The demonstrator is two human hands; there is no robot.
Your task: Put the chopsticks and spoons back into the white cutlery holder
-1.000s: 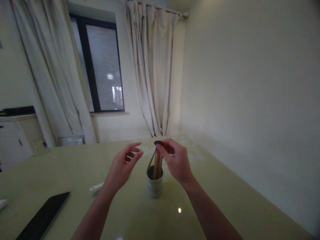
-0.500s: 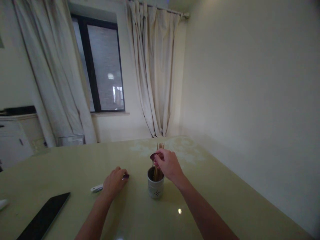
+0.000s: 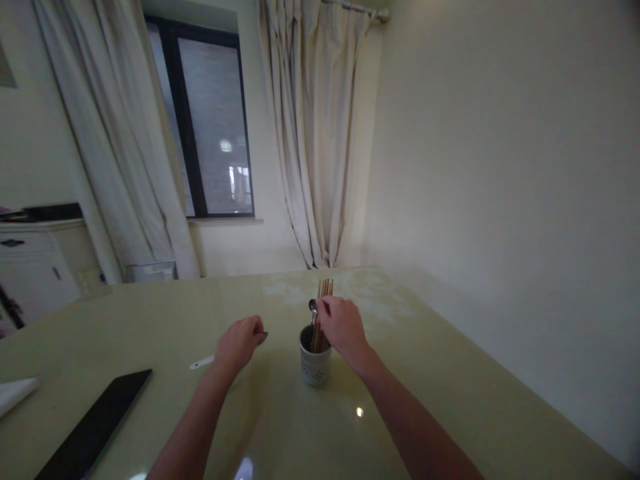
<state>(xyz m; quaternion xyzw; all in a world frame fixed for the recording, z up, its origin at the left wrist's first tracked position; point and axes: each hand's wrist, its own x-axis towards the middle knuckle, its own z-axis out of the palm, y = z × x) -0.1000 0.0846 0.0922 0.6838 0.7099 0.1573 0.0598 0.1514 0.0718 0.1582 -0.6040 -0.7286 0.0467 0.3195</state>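
My left hand (image 3: 240, 343) is closed over the table with its fingers pinched on a spoon. The white handle (image 3: 201, 363) sticks out on the left of my wrist, and the dark tip of the spoon (image 3: 265, 337) shows past my fingertips; the middle is hidden. My right hand (image 3: 343, 325) is above a pale grey cup with small dark holes (image 3: 315, 368). Its fingers are closed at the upper end of a dark, shiny metal spoon (image 3: 313, 306) that stands in the cup. Several wooden chopsticks (image 3: 325, 288) stand upright there too, partly behind my fingers.
A black flat slab like a tablet (image 3: 97, 427) lies at the front left of the glossy greenish table (image 3: 290, 440). A white object (image 3: 17, 393) sits at the left edge. A wall (image 3: 500, 200) borders the table on the right; curtains (image 3: 320, 147) hang behind.
My left fingers have curled into a tighter pinch around the spoon. My right hand stays at the cup, and the spoon there has turned slightly. The whole view has shifted a little.
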